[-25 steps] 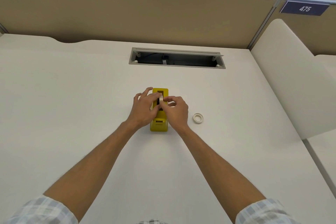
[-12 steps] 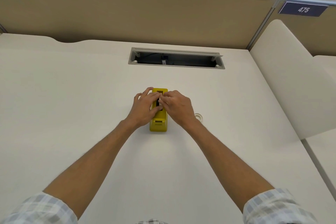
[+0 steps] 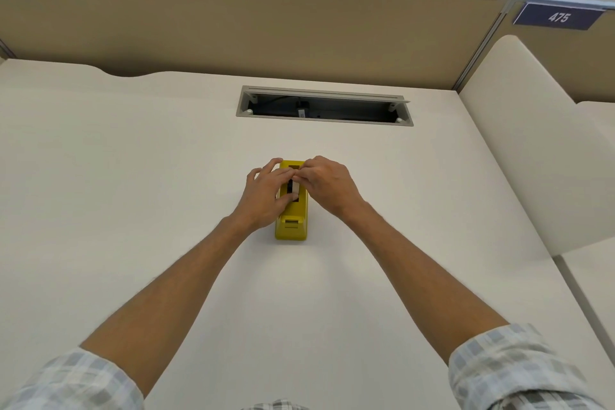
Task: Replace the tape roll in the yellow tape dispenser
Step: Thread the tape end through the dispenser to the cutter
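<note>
The yellow tape dispenser stands lengthwise at the middle of the white desk. A pale tape roll sits on edge in its dark slot, only a narrow strip of it showing. My left hand wraps the dispenser's left side, thumb against the near edge of the roll. My right hand reaches over from the right, its fingertips pinched on the top far side of the roll. The fingers of both hands meet over the dispenser's far end and hide it.
An open cable tray is set into the desk behind the dispenser. A tan partition closes the back. A cream divider rises at the right. The loose roll seen earlier is hidden behind my right wrist.
The roll has gone down from above the dispenser into its slot. My right hand has moved forward and left over the dispenser, and its wrist now covers the loose roll on the desk.
</note>
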Demonstrator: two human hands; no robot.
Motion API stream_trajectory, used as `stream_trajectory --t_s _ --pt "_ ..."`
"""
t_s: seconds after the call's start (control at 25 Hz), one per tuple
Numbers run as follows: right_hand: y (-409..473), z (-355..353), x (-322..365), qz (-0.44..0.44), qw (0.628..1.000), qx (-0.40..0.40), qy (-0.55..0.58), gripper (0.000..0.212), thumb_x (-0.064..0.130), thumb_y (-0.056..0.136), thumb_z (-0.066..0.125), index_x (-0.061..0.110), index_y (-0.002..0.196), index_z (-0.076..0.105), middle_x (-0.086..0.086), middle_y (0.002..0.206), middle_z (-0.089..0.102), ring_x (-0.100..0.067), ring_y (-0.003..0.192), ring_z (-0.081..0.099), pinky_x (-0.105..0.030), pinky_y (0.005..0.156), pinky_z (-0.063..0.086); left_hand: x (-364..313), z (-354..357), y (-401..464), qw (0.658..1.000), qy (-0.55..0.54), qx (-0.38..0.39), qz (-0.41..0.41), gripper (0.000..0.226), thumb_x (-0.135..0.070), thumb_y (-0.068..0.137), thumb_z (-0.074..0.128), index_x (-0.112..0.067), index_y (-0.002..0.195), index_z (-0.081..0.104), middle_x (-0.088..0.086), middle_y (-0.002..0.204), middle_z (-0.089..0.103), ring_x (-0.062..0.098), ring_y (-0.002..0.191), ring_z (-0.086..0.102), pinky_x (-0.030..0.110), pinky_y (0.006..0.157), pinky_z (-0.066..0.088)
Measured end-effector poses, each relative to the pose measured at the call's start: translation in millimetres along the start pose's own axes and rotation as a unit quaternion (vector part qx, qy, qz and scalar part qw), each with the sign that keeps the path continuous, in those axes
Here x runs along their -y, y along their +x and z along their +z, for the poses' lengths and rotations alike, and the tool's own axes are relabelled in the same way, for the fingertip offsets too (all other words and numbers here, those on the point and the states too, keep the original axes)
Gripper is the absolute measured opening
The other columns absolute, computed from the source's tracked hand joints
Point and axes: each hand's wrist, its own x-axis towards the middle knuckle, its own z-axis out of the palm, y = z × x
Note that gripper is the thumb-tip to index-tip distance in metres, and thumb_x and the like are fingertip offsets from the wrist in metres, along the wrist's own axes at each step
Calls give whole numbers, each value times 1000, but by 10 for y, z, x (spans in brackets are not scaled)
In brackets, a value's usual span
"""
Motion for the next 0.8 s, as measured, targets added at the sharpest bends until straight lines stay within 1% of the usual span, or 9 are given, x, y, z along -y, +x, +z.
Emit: stream_trajectory --t_s 0.12,0.28,0.48,0.64,0.8 --pt "3 -31 3 -12 999 32 0 26 28 99 53 13 108 72 -7 103 71 -22 91 64 -37 72 57 1 -8 3 1000 -5 1 2 46 -32 93 58 -22 137 48 -3 145 47 16 145 19 45 114 12" --pt "12 -59 6 -17 999 47 -11 27 31 99 52 15 109 71 -6 101 70 -20 88 63 -33 71 55 4 -11 11 1000 -5 2 3 45 -30 92 59 -22 136 49 -3 144 48 15 145 19 44 114 12" --pt "71 -74 31 26 998 59 -4 28 33 99 51 17 107 73 -2 93 68 -18 83 61 -28 66 46 -6 -11 5 1000 -7 -2 5 46 -29 92 59 -23 137 48 -4 143 49 17 144 21 44 114 13" --pt "123 -78 42 25 996 76 -28 29 33 100 50 16 107 73 -2 91 68 -18 82 61 -25 62 36 -11 -12 2 1000 -15 -5 4 48 -28 92 60 -25 138 48 -5 142 50 17 143 23 45 113 15" --pt "145 -89 66 26 995 83 -46 29 32 100 50 14 106 72 -3 92 67 -17 80 60 -24 62 33 -20 -14 11 1000 -5 0 -7 49 -30 92 60 -24 138 47 -4 144 49 16 143 24 43 114 14"
